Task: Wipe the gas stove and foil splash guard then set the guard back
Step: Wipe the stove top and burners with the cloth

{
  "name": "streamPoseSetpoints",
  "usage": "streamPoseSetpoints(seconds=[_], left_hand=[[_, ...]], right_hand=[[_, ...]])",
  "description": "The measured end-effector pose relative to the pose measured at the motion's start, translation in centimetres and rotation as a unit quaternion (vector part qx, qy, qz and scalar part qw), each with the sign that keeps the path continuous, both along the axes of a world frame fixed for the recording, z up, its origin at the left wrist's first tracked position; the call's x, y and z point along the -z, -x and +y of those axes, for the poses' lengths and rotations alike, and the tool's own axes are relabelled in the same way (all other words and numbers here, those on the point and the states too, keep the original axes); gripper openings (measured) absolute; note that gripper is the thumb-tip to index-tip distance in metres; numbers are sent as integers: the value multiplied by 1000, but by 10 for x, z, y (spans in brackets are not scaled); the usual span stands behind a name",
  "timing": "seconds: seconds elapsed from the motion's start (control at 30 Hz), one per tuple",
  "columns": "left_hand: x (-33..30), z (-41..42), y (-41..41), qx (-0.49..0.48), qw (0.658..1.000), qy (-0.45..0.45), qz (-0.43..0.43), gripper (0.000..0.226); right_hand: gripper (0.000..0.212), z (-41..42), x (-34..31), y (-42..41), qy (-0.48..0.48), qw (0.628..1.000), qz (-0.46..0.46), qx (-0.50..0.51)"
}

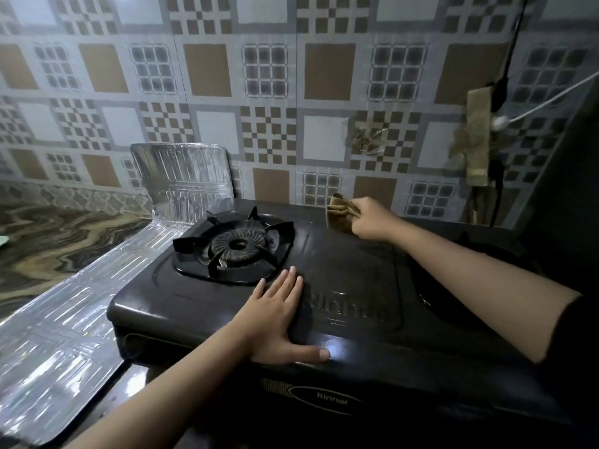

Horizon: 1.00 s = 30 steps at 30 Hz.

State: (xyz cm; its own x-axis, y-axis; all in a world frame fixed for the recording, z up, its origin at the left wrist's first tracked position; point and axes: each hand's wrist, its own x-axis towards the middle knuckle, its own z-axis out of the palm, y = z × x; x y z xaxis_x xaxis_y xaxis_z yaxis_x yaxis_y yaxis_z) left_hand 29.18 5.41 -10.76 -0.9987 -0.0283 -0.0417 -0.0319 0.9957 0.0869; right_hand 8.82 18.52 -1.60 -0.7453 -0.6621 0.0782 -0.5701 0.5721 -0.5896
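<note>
A black two-burner gas stove (350, 264) fills the middle of the view, its left burner and grate (238, 246) in plain sight. My left hand (275, 315) lies flat on the stove's front top, fingers straight. At the stove's back edge, my right hand (369, 222) grips a crumpled brown cloth (340, 210) against the surface. The foil splash guard (97, 286) lies flat along the stove's left side, and its far panel (181, 179) stands up against the tiled wall.
A patterned tile wall rises right behind the stove. A power strip wrapped in brown tape (478, 137) hangs at the right with black and white cables. The marbled counter (48, 241) spreads to the left. The right burner sits in deep shadow.
</note>
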Motion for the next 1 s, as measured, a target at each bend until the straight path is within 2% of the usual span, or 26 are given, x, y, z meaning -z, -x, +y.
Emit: streamPoseSetpoints(seconds=[0.13, 0.3, 0.67, 0.87, 1.0], left_hand=[[0, 1, 2, -4, 1000, 4, -3, 138], [-1, 1, 2, -5, 1000, 12, -9, 137], [3, 1, 5, -7, 1000, -3, -18, 141], [6, -2, 8, 4, 1000, -26, 3, 137], [9, -3, 10, 8, 1000, -24, 10, 139]], right_hand=[[31, -32, 15, 33, -14, 998, 50, 21], [67, -51, 46, 65, -188, 982, 13, -3], [63, -44, 68, 51, -157, 987, -17, 10], [61, -36, 70, 10, -126, 990, -13, 53], [57, -28, 77, -18, -107, 993, -2, 44]])
